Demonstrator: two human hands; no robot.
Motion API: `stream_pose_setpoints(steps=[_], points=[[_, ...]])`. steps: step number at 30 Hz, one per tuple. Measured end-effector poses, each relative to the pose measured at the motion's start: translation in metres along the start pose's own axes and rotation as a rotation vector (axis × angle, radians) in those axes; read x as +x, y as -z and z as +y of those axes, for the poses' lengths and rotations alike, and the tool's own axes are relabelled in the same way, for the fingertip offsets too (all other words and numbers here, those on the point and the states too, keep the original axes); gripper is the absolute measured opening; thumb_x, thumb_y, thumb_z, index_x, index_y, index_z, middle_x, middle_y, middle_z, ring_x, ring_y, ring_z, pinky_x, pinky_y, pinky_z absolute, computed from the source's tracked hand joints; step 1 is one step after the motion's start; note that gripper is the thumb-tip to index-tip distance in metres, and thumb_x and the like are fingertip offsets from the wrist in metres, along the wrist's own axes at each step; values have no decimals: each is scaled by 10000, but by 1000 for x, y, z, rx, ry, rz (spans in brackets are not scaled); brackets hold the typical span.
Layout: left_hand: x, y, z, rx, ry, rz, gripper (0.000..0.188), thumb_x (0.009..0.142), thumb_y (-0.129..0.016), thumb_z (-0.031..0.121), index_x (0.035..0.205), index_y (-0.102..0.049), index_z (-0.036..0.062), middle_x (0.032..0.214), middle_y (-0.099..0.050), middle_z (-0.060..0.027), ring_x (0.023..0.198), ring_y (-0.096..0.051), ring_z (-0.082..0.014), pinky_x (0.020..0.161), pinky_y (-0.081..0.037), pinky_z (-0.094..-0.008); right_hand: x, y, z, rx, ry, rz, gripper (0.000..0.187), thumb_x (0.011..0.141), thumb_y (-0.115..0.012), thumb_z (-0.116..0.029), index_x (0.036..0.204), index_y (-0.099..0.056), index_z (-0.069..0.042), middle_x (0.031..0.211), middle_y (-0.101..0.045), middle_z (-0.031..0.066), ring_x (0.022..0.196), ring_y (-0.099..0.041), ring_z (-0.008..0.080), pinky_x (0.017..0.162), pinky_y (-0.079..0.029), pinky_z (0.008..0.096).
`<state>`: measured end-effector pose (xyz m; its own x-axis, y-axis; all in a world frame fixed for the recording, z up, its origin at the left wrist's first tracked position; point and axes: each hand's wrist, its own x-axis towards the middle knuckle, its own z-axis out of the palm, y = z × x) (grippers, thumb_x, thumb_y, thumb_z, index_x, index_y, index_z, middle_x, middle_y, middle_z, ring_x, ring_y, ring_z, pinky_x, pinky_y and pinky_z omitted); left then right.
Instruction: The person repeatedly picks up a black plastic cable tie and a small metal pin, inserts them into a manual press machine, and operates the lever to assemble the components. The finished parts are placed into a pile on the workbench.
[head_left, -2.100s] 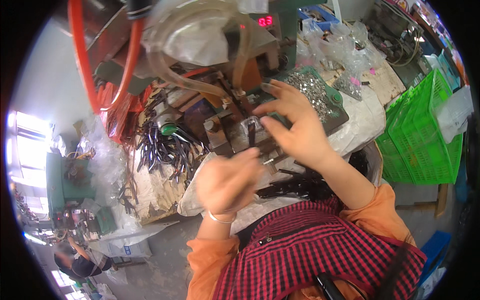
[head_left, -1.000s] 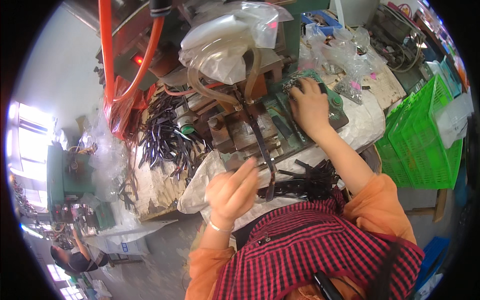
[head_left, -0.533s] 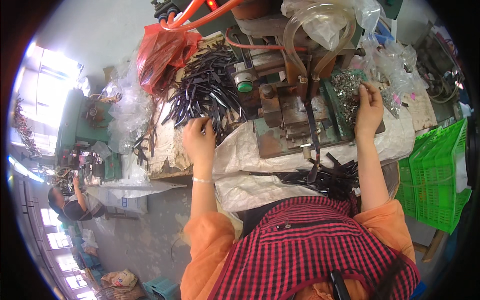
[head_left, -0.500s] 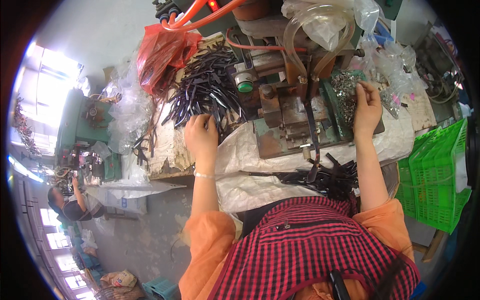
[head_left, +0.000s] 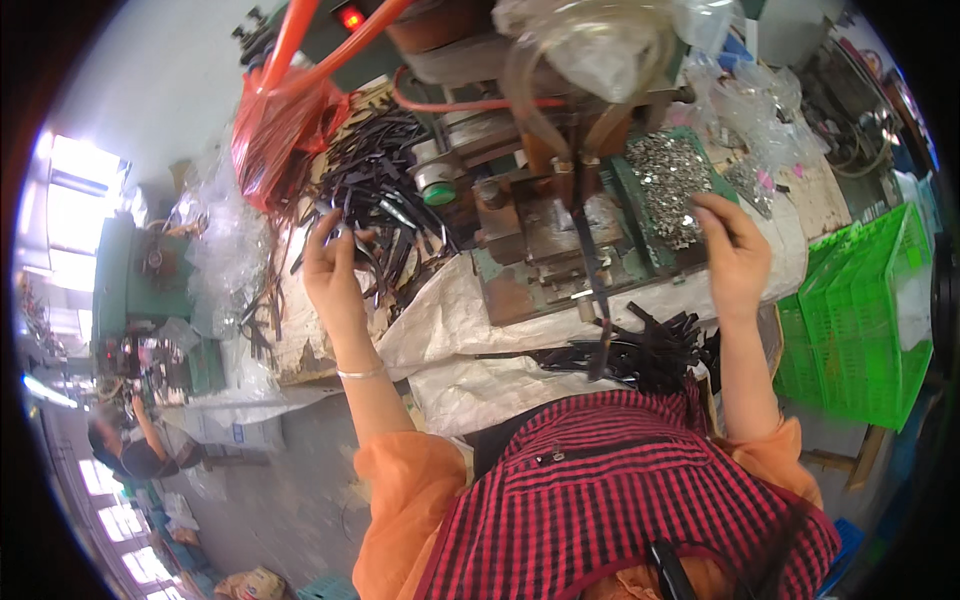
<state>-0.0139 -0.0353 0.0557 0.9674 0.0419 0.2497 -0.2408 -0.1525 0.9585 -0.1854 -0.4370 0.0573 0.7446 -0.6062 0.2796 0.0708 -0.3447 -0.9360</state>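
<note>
My left hand [head_left: 335,275] is at the near left edge of a pile of long black strips [head_left: 395,165]. Its thumb and fingers are drawn together, with something dark between them that I cannot make out. My right hand [head_left: 738,258] hovers at the right side of a heap of small shiny metal pieces [head_left: 668,180]. Its fingers are curled toward the thumb, and whatever they pinch is too small to tell. Between my hands stands a bench press [head_left: 560,225]. One black strip [head_left: 597,300] hangs from its working area toward me, touched by neither hand.
More black strips [head_left: 640,350] lie on white sheeting before my checked apron. A red plastic bag [head_left: 285,140] sits left of the press, near orange hoses [head_left: 335,50]. Green crates [head_left: 855,320] stand at the right. Another person [head_left: 135,445] works at a machine far left.
My left hand has moved left along the strip pile, its fingers now pointing up. My right hand has drawn slightly down relative to the metal pieces. The whole view has shifted a little.
</note>
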Motion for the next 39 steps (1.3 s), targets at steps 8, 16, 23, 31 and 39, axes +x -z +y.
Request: stream_pose_setpoints(steps=[8,16,23,31,39], points=[[-56,-73,-5,87,35,212,324,1048,-639,168,810,-715,-39,694,-704,-37,666,-612,-74,631,-436,-197,-1,-101,-43,369,137,-96,267,889,-720,-3,1151,-676,24,1072,-737,115,981,-709,192,889,-537,302],[-71,-88,91,-106,-563,115,120,901,-663,-133,1000,-657,-66,929,-721,-165,845,-723,-251,787,-605,-345,-1,-100,-65,716,-101,-235,432,928,-664,23,1344,-546,41,1186,-692,116,1020,-681,122,921,-521,269],[-90,-125,100,385,-1155,-226,289,739,-882,83,991,-743,56,1002,-767,-104,600,-587,-182,509,-441,-274,-18,-82,-100,745,-119,-300,529,930,-615,48,1434,-455,22,1208,-668,120,1026,-676,150,940,-515,285],[-74,-116,114,-314,-708,-2,94,878,-712,-51,951,-660,-24,915,-732,-201,763,-723,-256,651,-607,-308,27,-80,-85,446,-181,-488,510,824,-748,-29,1277,-528,48,935,-704,101,875,-681,155,788,-533,292],[-29,-100,125,-240,-635,-86,144,996,-666,98,1041,-630,-35,987,-705,-225,831,-693,-237,588,-624,-318,82,-71,-101,112,-100,-892,367,691,-810,-135,972,-705,77,919,-739,138,831,-672,209,758,-522,326]])
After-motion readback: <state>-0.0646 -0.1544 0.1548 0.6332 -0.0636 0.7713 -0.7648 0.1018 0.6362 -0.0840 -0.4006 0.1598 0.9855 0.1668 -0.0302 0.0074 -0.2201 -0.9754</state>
